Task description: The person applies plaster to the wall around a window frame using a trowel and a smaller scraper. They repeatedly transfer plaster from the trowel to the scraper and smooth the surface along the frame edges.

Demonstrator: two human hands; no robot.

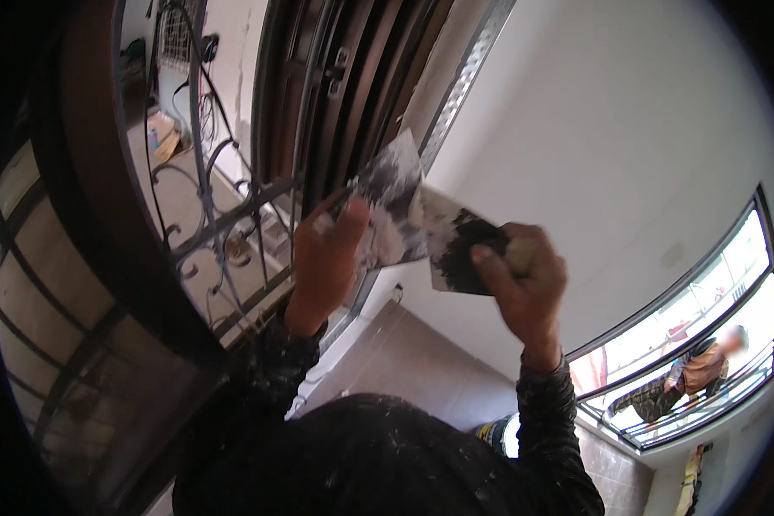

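Two putty blades held together in front of a white wall

The left hand has its fingers closed on a wide plaster-smeared blade, which rises above them. The right hand grips the handle of a smaller putty knife; its blade lies left of the fingers, touching the wide one, near the white wall.

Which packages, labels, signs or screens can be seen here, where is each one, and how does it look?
Round container: low, below the right hand, partly hidden by the sleeve; dark label with coloured patches, pale rim.
Box-like things: far upper left, behind the iron grille; brownish, too small to tell.
No signs or screens are visible.
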